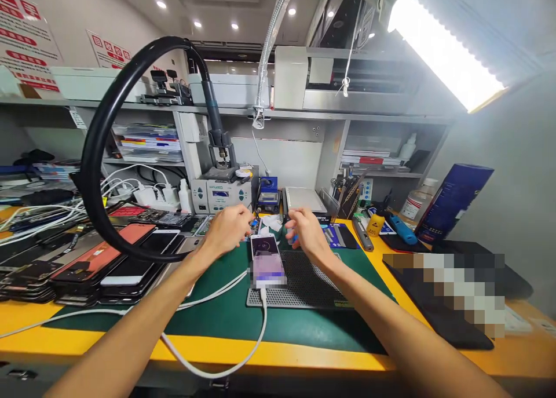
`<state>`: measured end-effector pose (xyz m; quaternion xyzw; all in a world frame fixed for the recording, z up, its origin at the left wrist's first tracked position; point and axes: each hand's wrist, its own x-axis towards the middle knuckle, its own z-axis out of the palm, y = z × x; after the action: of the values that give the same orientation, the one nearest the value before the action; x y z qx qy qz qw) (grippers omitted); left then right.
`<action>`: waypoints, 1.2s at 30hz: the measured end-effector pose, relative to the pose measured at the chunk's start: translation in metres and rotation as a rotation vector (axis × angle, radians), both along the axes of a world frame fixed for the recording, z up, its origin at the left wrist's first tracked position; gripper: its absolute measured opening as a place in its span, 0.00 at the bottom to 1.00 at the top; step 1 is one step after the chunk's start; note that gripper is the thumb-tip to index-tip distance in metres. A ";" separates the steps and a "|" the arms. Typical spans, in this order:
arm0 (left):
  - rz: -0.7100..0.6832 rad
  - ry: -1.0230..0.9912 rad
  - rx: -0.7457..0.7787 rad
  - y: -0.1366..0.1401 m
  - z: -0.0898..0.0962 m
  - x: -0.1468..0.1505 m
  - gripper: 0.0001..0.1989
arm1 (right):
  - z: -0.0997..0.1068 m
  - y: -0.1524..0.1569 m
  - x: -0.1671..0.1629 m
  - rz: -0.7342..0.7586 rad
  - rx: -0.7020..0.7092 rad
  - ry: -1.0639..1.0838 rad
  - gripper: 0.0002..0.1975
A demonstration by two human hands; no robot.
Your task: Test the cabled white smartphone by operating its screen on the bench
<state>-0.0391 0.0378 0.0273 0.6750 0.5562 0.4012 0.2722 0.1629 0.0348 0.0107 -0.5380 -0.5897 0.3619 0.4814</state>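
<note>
A white phone (pixel 268 260) with a lit screen lies on a perforated dark mat (pixel 310 279), and a white charging cable (pixel 264 314) is plugged into its lower end. Beyond the phone's upper left corner is my left hand (pixel 230 229), its fingers curled in and closed. Small blue and orange bits show by those fingertips, too small to name. My right hand (pixel 307 233) hovers to the upper right of the phone, fingers bent and thumb near the index finger. Something bluish shows beside its fingers; whether it is held is unclear. White crumpled paper (pixel 271 222) lies between the hands.
Stacked phones (pixel 125 259) fill the left side, beneath a thick black hose (pixel 89 154). A soldering station (pixel 221 195) stands at the back. On the right are a yellow bottle (pixel 375 225), a blue tool (pixel 403 229) and a black pad (pixel 434 305).
</note>
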 end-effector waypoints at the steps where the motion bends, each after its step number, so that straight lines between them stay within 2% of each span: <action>1: 0.013 0.117 -0.049 0.004 0.000 -0.005 0.13 | 0.001 0.006 0.005 0.038 -0.119 -0.050 0.19; 3: 0.012 0.263 -0.164 0.010 -0.001 -0.011 0.14 | 0.002 0.015 0.012 0.090 -0.245 -0.130 0.22; 6: -0.021 0.303 -0.343 0.014 -0.007 -0.011 0.15 | 0.000 0.015 0.013 0.163 -0.325 -0.199 0.25; 10: -0.076 0.170 -0.451 0.014 -0.014 -0.001 0.12 | -0.002 0.007 0.005 0.225 -0.379 -0.178 0.28; 16: -0.080 -0.047 -0.452 0.011 -0.014 0.006 0.08 | 0.000 0.006 0.005 0.201 -0.473 0.010 0.27; 21: -0.089 -0.305 -0.451 0.011 -0.012 0.004 0.10 | 0.004 0.005 0.004 0.155 -0.493 0.196 0.24; 25: -0.101 -0.503 -0.494 0.015 -0.016 0.003 0.12 | 0.008 0.001 0.000 0.121 -0.465 0.306 0.15; 28: -0.188 -0.698 -0.586 0.018 -0.019 0.003 0.13 | 0.010 0.001 -0.001 0.084 -0.448 0.394 0.10; 31: -0.322 -0.874 -0.690 0.016 -0.017 0.004 0.19 | 0.013 0.001 -0.001 0.055 -0.435 0.467 0.07; 36: -0.462 -0.826 -0.791 0.006 -0.012 0.007 0.28 | 0.013 0.003 0.002 0.048 -0.400 0.502 0.07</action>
<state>-0.0320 0.0436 0.0148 0.4148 0.3507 0.3235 0.7748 0.1645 0.0375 0.0241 -0.5019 -0.3820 0.6034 0.4879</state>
